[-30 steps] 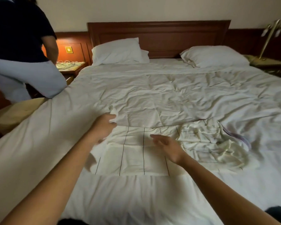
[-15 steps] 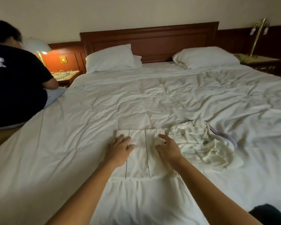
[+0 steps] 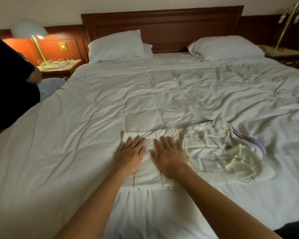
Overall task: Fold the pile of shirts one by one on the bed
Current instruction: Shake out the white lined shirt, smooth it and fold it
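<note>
Two hands press flat at 6 o'clock, fingers straight and slightly spread: the left hand (image 3: 131,153) and right hand (image 3: 169,156) lie side by side on the folded shirt (image 3: 149,177), white with thin dark lines, on the bed (image 3: 72,161). They hide its middle. Touching it at 3 o'clock sits the crumpled pile (image 3: 219,152), perhaps two shirts. At 9 o'clock the frame cuts off a seated person (image 3: 10,83).
</note>
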{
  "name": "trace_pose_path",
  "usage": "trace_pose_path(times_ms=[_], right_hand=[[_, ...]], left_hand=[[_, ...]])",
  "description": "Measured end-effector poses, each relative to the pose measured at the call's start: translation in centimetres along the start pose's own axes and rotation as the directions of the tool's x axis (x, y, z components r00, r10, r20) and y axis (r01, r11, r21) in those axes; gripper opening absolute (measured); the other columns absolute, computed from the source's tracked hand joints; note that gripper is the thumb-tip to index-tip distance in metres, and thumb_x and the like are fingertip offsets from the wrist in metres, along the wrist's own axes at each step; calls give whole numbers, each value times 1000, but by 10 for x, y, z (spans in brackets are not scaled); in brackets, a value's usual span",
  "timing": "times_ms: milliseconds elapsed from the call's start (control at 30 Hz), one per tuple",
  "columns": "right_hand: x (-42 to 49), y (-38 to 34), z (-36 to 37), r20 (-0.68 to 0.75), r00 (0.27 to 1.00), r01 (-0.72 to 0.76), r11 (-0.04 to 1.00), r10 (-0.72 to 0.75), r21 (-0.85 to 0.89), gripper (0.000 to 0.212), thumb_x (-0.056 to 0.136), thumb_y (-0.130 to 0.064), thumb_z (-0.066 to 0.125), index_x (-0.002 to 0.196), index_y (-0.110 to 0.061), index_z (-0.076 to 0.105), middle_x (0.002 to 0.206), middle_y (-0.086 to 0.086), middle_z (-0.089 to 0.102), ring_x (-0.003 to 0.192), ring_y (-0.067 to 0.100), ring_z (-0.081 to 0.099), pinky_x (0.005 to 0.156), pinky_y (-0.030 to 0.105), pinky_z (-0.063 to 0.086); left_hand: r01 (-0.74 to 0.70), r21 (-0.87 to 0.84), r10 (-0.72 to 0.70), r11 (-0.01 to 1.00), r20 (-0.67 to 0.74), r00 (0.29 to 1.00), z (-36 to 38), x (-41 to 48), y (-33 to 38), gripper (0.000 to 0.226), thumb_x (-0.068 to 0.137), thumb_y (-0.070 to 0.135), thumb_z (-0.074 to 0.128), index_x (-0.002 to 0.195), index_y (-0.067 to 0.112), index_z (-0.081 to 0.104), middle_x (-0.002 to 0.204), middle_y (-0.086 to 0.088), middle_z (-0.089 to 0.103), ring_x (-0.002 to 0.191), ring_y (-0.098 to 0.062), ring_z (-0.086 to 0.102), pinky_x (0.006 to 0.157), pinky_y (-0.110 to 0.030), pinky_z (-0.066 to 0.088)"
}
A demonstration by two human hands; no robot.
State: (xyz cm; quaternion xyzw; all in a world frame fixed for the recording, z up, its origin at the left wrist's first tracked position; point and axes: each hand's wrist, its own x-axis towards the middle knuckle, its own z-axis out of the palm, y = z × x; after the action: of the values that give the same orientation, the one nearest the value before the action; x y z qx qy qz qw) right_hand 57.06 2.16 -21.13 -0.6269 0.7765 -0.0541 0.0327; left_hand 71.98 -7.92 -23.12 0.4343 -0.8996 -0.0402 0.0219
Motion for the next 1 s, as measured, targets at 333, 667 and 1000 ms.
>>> trace_pose_path(times_ms=[333,667,1000], right_hand=[[31,34,-5,14,983,-181,979,183,-90,69,95,-61,15,149,-20,26,158,10,26,148,33,15,118,59,-7],[-39,142,-62,-376,880,-276,957,291,94,43,97,-46,48,137,-32,53,147,1,44,136,28,36,109,45,27],[-62,189,-66,-30,793,-460,630,609,625,55,93,-61,47,136,-27,52,131,9,62,118,35,57,97,41,43]], left_hand=[[161,-83,-153,983,99,983,-5,26,-20,56,106,48,11,159,35,-2,166,9,-13,154,-21,-11,123,-48,-6],[47,140,-25,989,-153,988,-8,14,-14,72,95,53,4,153,26,37,162,5,29,149,-27,22,118,-53,14],[109,-96,-113,989,-36,993,7,12,47,59,99,62,13,156,44,15,167,10,8,153,-24,9,121,-54,6]])
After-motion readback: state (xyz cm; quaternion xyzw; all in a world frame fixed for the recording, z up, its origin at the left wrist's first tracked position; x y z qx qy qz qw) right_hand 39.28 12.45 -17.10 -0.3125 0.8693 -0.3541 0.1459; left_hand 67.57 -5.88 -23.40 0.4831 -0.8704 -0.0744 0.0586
